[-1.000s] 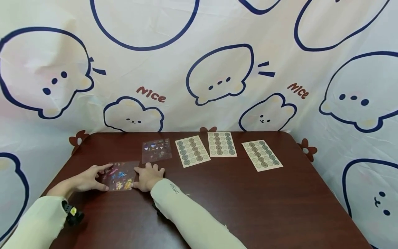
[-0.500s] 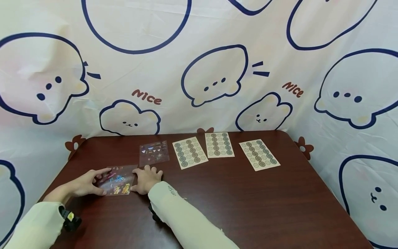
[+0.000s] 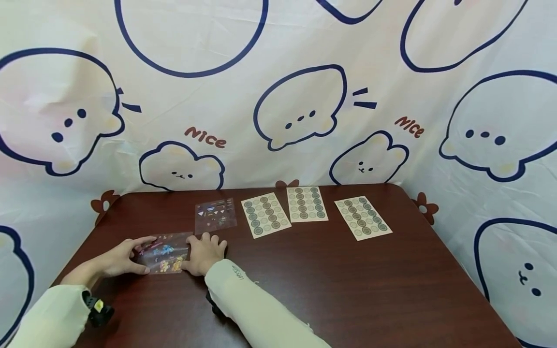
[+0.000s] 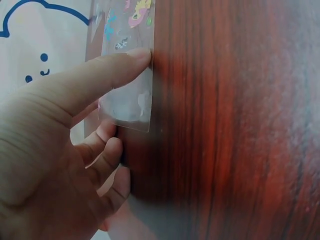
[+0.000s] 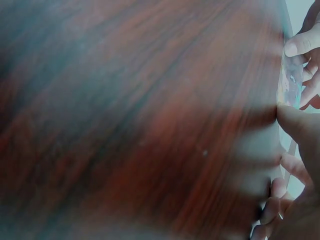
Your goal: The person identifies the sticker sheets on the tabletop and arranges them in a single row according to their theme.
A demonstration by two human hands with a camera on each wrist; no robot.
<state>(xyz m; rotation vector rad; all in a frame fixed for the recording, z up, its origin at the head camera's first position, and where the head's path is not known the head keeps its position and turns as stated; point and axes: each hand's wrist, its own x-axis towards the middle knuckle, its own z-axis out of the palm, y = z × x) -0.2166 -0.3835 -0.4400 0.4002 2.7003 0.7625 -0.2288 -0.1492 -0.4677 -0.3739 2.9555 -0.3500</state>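
A clear sticker sheet [image 3: 164,252] with pink, blue and yellow figures lies on the table's left part, between both hands. My left hand [image 3: 117,257] touches its left side, thumb near the front corner and index finger near the far corner. In the left wrist view the thumb [image 4: 127,67] lies across the sheet's edge; the other fingers bend loosely beside it. My right hand [image 3: 205,253] touches the right side with thumb and index finger, its other fingers bent over the table. The right wrist view shows only a sliver of the sheet [image 5: 290,82] near the right thumb.
Behind the right hand lies a second clear sticker sheet [image 3: 214,215]. Three cream sheets with round stickers, the left one [image 3: 266,215], the middle one [image 3: 306,204] and the right one [image 3: 363,217], lie along the back of the brown table [image 3: 348,285]. A printed cloth [image 3: 243,169] hangs behind.
The view has shifted slightly, so everything sits a little lower and further left. Both hands stay at the sides of the sticker sheet, with hardly any motion of their own.
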